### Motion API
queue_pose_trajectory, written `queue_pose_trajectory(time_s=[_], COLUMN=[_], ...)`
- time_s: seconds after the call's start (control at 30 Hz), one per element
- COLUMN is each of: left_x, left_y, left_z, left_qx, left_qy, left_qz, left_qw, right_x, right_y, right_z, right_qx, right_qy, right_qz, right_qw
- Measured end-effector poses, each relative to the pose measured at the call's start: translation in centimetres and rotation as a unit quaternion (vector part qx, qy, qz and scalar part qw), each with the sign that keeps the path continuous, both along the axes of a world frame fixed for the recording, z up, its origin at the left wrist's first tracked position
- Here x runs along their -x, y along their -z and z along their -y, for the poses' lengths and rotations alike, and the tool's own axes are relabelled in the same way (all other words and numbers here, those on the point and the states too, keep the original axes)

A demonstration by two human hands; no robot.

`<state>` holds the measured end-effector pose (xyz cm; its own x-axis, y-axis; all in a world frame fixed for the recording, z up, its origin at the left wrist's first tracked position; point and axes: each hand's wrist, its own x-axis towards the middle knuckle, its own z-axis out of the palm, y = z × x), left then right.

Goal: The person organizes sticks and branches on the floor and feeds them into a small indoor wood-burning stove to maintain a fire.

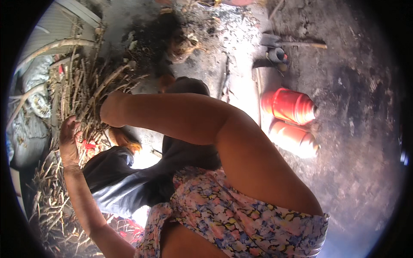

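Observation:
A large heap of dry sticks and twigs [77, 90] lies along the left side. At its right edge my left hand [69, 142] is raised over the twigs, its fingers loosely bent and apart, with nothing visible in it. My right arm reaches across my body to the left, and my right hand [112, 107] is at the sticks, just above and right of the left one. Its fingers are turned away and hidden, so any grip on the sticks cannot be made out. A small red scrap [89, 145] lies beside my left hand.
Grey sacks [30, 133] stand at the far left. Two red vacuum flasks [288, 105] lie or stand on the floor at the right. Beyond them are a dark container [276, 54] and a long-handled shovel [297, 44]. Ash and debris [185, 45] cover the floor ahead.

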<state>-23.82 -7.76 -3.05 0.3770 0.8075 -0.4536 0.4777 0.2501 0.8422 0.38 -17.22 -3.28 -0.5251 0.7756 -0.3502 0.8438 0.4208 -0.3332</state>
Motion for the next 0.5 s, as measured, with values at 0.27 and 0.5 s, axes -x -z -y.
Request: queue_pose_trajectory(time_s=[0.27,0.5], left_x=[3.1,6.3], left_y=[1.4,7.4], left_z=[-0.8,0.9], left_qx=[0.013,-0.103], left_qy=[0.135,0.245], left_qz=[-0.116,-0.287], left_qw=[0.984,0.920], right_x=[-1.4,2.7], right_y=[0.3,-1.1], right_z=[-0.2,-0.4], right_qx=[0.016,0.002], right_qy=[0.099,-0.015], right_qz=[-0.180,-0.055], right_qw=[0.978,0.998])
